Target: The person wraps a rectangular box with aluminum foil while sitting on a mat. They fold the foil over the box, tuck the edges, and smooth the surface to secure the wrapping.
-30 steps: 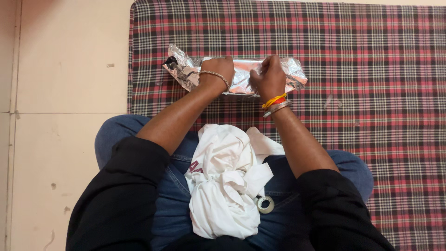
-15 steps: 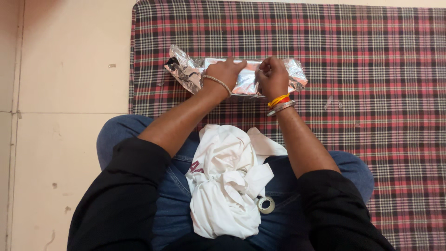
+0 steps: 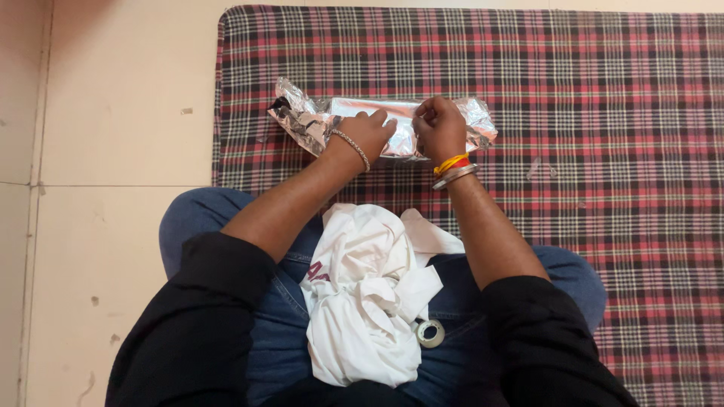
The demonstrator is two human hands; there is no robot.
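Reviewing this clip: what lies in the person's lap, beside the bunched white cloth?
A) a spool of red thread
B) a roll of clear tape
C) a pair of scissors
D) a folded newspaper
B: a small roll of clear tape rests on the jeans against the white cloth, while both the left hand and the right hand are on the foil-wrapped packet on the plaid mat.

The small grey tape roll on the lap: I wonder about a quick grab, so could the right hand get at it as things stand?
Probably yes. The small grey tape roll lies uncovered beside the crumpled white cloth, but the right hand pinches the silver foil-wrapped packet.
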